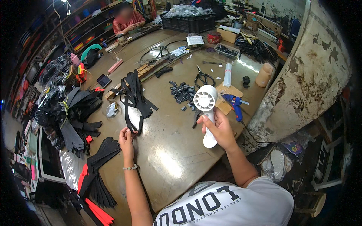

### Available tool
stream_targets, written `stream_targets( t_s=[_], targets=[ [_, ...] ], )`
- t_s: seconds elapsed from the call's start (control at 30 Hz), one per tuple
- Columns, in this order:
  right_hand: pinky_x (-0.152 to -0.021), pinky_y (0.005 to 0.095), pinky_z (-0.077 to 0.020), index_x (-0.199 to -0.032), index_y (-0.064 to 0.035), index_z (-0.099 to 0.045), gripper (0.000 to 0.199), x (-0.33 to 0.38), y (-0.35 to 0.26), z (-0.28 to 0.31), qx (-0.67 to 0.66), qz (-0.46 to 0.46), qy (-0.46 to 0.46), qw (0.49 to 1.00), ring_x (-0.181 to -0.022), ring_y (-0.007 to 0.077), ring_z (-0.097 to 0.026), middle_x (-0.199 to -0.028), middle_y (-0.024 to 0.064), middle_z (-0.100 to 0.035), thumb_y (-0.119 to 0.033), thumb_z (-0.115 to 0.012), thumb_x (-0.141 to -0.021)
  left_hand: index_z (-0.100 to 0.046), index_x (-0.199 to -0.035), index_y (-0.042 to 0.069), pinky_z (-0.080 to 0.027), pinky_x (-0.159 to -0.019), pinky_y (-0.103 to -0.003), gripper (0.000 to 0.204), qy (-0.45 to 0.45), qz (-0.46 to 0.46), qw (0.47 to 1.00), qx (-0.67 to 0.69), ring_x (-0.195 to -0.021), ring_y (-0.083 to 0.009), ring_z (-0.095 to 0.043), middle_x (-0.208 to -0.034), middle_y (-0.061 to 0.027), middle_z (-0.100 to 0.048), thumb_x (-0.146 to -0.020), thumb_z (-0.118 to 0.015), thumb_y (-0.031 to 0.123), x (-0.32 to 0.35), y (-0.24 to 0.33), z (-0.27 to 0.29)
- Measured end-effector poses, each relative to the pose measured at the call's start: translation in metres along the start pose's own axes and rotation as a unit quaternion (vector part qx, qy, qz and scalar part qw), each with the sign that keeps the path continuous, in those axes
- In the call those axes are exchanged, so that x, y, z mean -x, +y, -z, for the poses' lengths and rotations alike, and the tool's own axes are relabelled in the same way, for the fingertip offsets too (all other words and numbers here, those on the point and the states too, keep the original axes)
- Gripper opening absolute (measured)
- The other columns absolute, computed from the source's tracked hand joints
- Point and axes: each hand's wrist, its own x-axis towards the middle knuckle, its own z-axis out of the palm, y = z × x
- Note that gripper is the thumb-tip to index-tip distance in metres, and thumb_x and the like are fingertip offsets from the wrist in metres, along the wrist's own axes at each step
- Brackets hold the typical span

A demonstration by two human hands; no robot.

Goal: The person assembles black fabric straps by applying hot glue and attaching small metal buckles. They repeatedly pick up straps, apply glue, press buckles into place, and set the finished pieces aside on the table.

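My right hand (218, 129) is wrapped round the handle of a white handheld fan (204, 98), held up over the table near its right edge. With fingers pinched, my left hand (127, 138) grips the looped end of a black strap (140, 127). That strap joins a bundle of black straps (132, 88) lying farther back. A white piece (134, 115) shows inside the loop. Beyond the fan sits a pile of small black plastic pieces (183, 92). A blue glue gun (235, 105) lies right of the fan, on a tan board (230, 91).
Black-handled scissors (204, 78), white glue sticks (227, 74) and a peach cup (264, 75) stand or lie beyond the fan. A phone (103, 81) and stacked black strips (100, 169) are at left. A person (128, 20) sits across the table. A peeling pillar (298, 83) rises at right.
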Motion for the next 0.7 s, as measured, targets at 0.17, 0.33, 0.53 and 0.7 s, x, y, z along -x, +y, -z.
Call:
stream_targets(
  t_s=[0.17, 0.33, 0.53, 0.7],
  targets=[
    [-0.066, 0.0237, -0.0459, -0.120, 0.0001, -0.051, 0.033, 0.005, 0.012, -0.004, -0.033, 0.019, -0.023, 0.999, -0.072, 0.0076, -0.055, -0.093, 0.0065, -0.063, -0.019, -0.061, -0.096, -0.050, -0.118, -0.004, -0.051, -0.082, -0.028, 0.025, 0.007, -0.007, 1.000, -0.010, -0.084, -0.0154, -0.064, -0.089, -0.0071, -0.062, -0.100, -0.052, 0.014, 0.001, 0.001, -0.002],
    [-0.065, 0.0235, -0.0473, -0.120, -0.0010, -0.049, 0.031, 0.009, 0.019, 0.002, -0.107, 0.012, -0.076, 0.991, -0.071, 0.0091, -0.056, -0.096, 0.0083, -0.062, -0.021, -0.058, -0.098, -0.050, -0.117, -0.003, -0.051, -0.079, -0.027, 0.025, -0.004, -0.018, 1.000, 0.014, -0.083, -0.0147, -0.064, -0.089, -0.0070, -0.063, -0.101, -0.052, 0.016, 0.000, -0.001, -0.002],
    [-0.065, 0.0265, -0.0509, -0.124, -0.0004, -0.042, 0.036, 0.012, 0.019, 0.006, -0.115, -0.028, -0.107, 0.987, -0.070, 0.0113, -0.058, -0.098, 0.0114, -0.060, -0.026, -0.052, -0.101, -0.051, -0.118, -0.003, -0.051, -0.078, -0.027, 0.026, 0.003, -0.018, 0.999, -0.031, -0.083, -0.0145, -0.064, -0.090, -0.0071, -0.063, -0.101, -0.052, 0.016, 0.000, -0.001, -0.002],
    [-0.065, 0.0280, -0.0521, -0.123, -0.0003, -0.041, 0.036, 0.016, 0.016, 0.004, -0.083, -0.033, -0.115, 0.989, -0.070, 0.0122, -0.058, -0.098, 0.0117, -0.059, -0.029, -0.049, -0.102, -0.051, -0.119, -0.004, -0.051, -0.079, -0.028, 0.027, 0.009, -0.011, 0.999, -0.048, -0.082, -0.0152, -0.064, -0.090, -0.0071, -0.062, -0.101, -0.052, 0.016, -0.001, 0.000, 0.000]
  ],
)
